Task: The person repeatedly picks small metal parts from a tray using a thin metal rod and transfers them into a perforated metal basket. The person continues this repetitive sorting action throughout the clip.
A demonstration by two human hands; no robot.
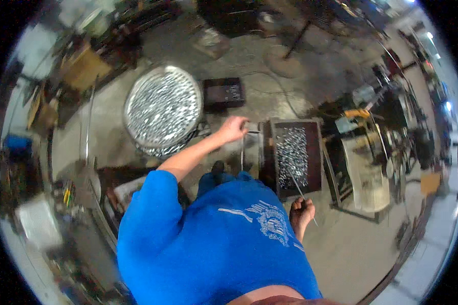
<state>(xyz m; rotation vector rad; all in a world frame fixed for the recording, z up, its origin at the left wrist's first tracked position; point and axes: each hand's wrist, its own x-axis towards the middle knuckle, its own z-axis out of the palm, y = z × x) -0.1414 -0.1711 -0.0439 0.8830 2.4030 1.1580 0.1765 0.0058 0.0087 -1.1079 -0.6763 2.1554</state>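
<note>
My left hand (pixel 233 129) is reached out ahead, its fingers closed near a small metal piece (pixel 253 128) at the left side of a dark tray (pixel 314 162). What those fingers grip is too blurred to make out. My right hand (pixel 301 211) is closed around a thin metal rod (pixel 299 189), close to the tray's near right corner. The rod slants forward, its far end among many small shiny metal parts (pixel 292 152) spread over the tray. A thin upright bar (pixel 242 157) shows just below my left hand.
Left of the tray stands a large round container (pixel 127 114) heaped with shiny metal parts. A dark box (pixel 216 95) sits beside it. On the right is a metal-framed stand with a pale sheet (pixel 364 178). A cable (pixel 285 96) crosses the floor ahead.
</note>
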